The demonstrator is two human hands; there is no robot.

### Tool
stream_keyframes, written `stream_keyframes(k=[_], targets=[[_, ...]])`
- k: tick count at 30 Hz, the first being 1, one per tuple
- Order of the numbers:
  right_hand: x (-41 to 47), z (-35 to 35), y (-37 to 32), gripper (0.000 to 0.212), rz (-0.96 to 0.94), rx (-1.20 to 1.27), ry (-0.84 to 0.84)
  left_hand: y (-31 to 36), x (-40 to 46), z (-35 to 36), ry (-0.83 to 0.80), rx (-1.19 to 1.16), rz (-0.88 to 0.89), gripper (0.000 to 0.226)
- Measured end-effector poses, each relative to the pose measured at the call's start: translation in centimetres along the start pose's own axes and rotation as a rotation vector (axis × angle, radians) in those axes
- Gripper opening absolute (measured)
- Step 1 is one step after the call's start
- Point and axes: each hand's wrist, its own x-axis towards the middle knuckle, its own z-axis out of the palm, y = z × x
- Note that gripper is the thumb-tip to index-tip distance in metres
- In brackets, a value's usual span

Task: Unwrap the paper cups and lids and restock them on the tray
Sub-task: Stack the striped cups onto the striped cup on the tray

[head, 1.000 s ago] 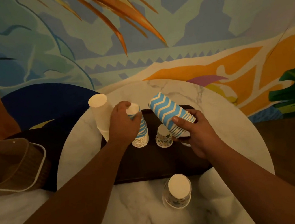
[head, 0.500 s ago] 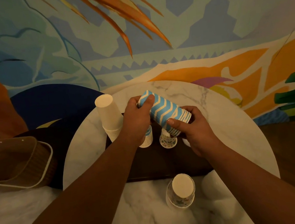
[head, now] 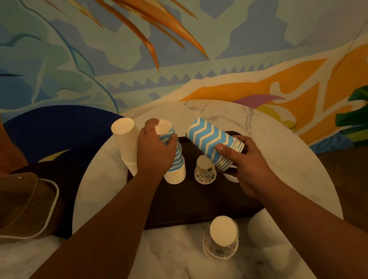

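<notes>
Restocking looks under way: on the dark tray (head: 183, 208), the left hand (head: 156, 152) grips the upright chevron cup stack (head: 175, 164) while the right hand (head: 248, 165) holds a tilted chevron stack (head: 211, 140) above the tray's right side, likely needing careful upright placement beside it.

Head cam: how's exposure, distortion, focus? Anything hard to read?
Head view: dim, warm light; the dark tray loses its edges in shadow. Wide-angle bend curves the mural's lines near the frame borders. Chevron cup stacks in the left hand and right hand read sharp. The pale shape beside the near floral cup stack is too soft to identify.
</notes>
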Motion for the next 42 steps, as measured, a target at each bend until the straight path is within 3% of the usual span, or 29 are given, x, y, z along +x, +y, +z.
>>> stream_keyframes(k=[3,5,7,10,14,22,27,33,36,42], targets=[[-0.2,-0.2,0.0,0.051,0.065,0.086,-0.046,-0.4,-0.1,0.3,-0.064,0.035,-0.036,0.052],[-0.3,-0.2,-0.1,0.055,0.092,0.117,-0.087,0.7,-0.2,-0.1,-0.015,0.032,-0.036,0.049],[-0.2,0.0,-0.2,0.054,0.113,0.148,-0.127,2.6,-0.5,-0.7,0.029,-0.083,-0.053,0.040],[0.0,0.4,-0.6,0.051,0.145,0.238,-0.185,4.4,-1.5,-1.0,-0.099,-0.417,-0.176,0.020],[-0.3,0.9,-0.9,0.056,0.132,0.279,-0.280,5.0,-2.8,-0.9,-0.253,-0.708,-0.342,0.027],[-0.6,1.6,-0.5,0.060,0.038,0.224,-0.193,5.5,-3.1,-1.1,-0.200,-0.837,-0.369,0.023],[-0.4,1.2,-0.7,0.056,0.010,0.243,-0.138,5.5,-1.4,-1.7,-0.058,-0.757,-0.315,0.014],[-0.1,0.2,-0.2,0.048,0.022,0.183,0.020,4.8,0.9,-3.6,0.177,-0.339,0.067,0.029],[-0.2,0.1,-0.3,0.045,0.021,0.178,0.020,2.8,0.6,-2.5,0.130,-0.102,0.115,0.036],[-0.6,0.0,-0.4,0.050,0.050,0.161,-0.006,0.4,-0.5,-0.7,0.001,0.020,-0.028,0.039]])
